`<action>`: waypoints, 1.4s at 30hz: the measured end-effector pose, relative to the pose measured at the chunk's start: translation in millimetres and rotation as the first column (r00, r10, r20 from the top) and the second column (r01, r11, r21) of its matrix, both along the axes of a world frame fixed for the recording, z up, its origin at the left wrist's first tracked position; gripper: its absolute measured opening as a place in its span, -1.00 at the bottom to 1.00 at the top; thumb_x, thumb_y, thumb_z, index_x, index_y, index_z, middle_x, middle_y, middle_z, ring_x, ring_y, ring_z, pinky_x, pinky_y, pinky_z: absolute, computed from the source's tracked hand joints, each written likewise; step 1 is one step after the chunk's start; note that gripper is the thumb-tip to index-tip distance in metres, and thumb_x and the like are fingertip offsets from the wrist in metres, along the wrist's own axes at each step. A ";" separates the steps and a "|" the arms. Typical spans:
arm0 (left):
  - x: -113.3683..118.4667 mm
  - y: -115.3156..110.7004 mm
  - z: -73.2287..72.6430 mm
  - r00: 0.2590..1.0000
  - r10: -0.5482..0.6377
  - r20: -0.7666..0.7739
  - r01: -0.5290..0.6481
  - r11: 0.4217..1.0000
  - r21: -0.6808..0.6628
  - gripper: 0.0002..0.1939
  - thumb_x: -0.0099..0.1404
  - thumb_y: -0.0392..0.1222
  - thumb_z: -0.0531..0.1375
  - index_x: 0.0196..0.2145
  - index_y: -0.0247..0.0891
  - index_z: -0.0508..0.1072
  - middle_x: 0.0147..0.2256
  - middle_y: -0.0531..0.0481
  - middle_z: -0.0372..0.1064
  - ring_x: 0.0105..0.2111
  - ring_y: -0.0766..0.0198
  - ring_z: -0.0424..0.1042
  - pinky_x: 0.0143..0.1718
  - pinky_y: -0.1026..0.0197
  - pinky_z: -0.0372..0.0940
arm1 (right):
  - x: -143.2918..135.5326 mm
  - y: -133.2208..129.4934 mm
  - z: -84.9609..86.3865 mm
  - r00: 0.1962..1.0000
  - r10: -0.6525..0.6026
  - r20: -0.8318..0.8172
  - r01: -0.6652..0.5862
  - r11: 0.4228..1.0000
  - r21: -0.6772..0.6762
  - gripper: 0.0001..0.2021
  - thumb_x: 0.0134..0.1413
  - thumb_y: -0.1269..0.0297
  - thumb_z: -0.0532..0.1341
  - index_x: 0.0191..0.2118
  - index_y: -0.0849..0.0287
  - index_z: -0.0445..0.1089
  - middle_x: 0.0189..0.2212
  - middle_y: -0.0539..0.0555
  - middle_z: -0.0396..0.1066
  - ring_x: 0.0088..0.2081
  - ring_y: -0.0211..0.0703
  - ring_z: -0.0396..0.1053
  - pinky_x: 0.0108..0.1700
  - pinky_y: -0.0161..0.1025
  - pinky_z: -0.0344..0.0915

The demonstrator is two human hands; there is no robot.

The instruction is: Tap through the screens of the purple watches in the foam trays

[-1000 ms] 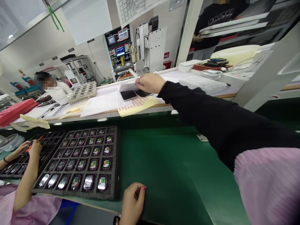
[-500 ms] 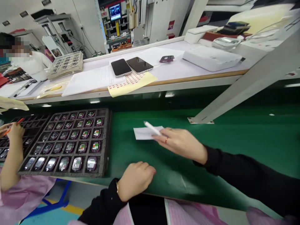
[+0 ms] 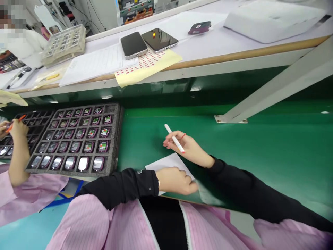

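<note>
My right hand (image 3: 186, 146) holds a white pen (image 3: 173, 138) with a red tip, above the green table (image 3: 273, 156). The pen slants across the fingers, its red end toward the wrist side. A white sheet of paper (image 3: 169, 162) lies on the table, just below and left of that hand. My left hand (image 3: 177, 181) rests over the lower part of the paper with its fingers curled; whether anything is inside them is hidden.
At the left, a dark foam tray (image 3: 114, 146) holds several watch-like devices. Beyond it, another person's hand (image 3: 18, 128) has an orange pen. The shelf above carries two phones (image 3: 134, 44), papers and boxes. A slanted metal post (image 3: 273, 83) meets the table at right.
My left hand has moved right, onto the paper. The paper has shifted toward me and turned, and my right hand has let go of it, keeping the pen. The view has tilted down.
</note>
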State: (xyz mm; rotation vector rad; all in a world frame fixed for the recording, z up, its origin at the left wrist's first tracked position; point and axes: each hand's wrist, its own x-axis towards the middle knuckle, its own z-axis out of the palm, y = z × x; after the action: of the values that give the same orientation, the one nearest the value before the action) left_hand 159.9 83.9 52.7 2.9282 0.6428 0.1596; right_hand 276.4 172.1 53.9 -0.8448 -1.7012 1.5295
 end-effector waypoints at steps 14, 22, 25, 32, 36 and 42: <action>-16.6 109.1 57.5 0.646 0.762 0.045 -0.752 0.646 -0.131 -0.69 0.46 -0.31 -0.05 -0.19 -0.34 0.49 -0.27 -0.22 0.50 -0.25 0.03 0.54 -0.21 0.08 0.37 | -27.0 -57.8 49.2 0.987 -0.127 -0.102 0.156 0.563 0.812 -0.91 0.45 0.23 0.24 -0.15 0.08 0.36 -0.18 0.11 0.49 -0.18 -0.05 0.50 -0.13 -0.14 0.43; -48.2 169.6 66.6 0.210 0.921 0.327 -0.769 0.362 -0.527 -0.76 0.44 -0.26 0.06 -0.19 -0.27 0.54 -0.36 -0.08 0.45 -0.28 0.18 0.49 -0.14 0.19 0.32 | -70.7 -44.7 29.1 0.974 -0.221 -0.045 0.167 0.574 0.802 -0.74 0.21 0.67 0.07 -0.17 0.11 0.24 -0.24 0.08 0.47 -0.19 0.01 0.42 -0.06 -0.05 0.21; -61.2 174.5 69.9 0.079 0.919 0.386 -0.604 0.353 -0.715 -0.70 0.46 -0.26 -0.01 -0.14 -0.32 0.52 -0.49 0.03 0.30 -0.50 0.34 0.34 -0.39 0.31 0.28 | -72.4 -48.4 24.8 0.990 -0.139 -0.021 0.102 0.609 0.786 -0.67 -0.06 0.69 0.05 -0.23 0.10 0.19 -0.29 0.08 0.41 -0.26 -0.02 0.39 -0.19 -0.16 0.25; -92.2 161.9 91.7 -0.163 0.853 0.496 -0.355 0.418 -0.836 -0.59 0.36 -0.50 -0.17 -0.32 -0.33 0.44 -0.55 0.11 -0.03 -0.56 0.39 0.08 -0.55 0.43 0.08 | -69.8 -76.4 15.8 0.999 -0.018 -0.028 0.033 0.689 0.724 -0.63 -0.20 0.67 0.04 -0.27 0.08 0.12 -0.29 0.08 0.35 -0.22 -0.02 0.38 -0.18 -0.16 0.32; -71.7 142.9 88.3 -0.196 0.788 0.584 -0.445 0.460 -0.768 -0.62 0.49 -0.28 -0.12 -0.32 -0.28 0.44 -0.50 0.04 0.18 -0.49 0.36 0.23 -0.47 0.37 0.12 | -69.1 -91.2 17.6 0.994 0.079 -0.073 -0.003 0.698 0.716 -0.70 -0.12 0.63 0.05 -0.28 0.08 0.13 -0.28 0.06 0.36 -0.25 -0.09 0.41 -0.21 -0.21 0.36; -25.9 106.1 63.1 0.773 0.586 0.244 -0.632 0.747 0.208 -0.55 0.54 -0.10 -0.06 -0.40 -0.29 0.47 -0.47 -0.08 0.41 -0.38 0.20 0.43 -0.48 0.19 0.01 | -56.1 -107.6 25.1 0.977 0.176 -0.123 -0.041 0.714 0.699 -0.79 0.24 0.57 0.06 -0.33 0.10 0.17 -0.25 0.06 0.46 -0.28 -0.16 0.48 -0.26 -0.26 0.44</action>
State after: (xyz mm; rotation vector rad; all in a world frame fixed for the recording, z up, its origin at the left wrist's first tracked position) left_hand 134.0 190.0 115.9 2.7710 1.6589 0.5982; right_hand 220.3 64.5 79.0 -0.1945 -1.9942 0.8542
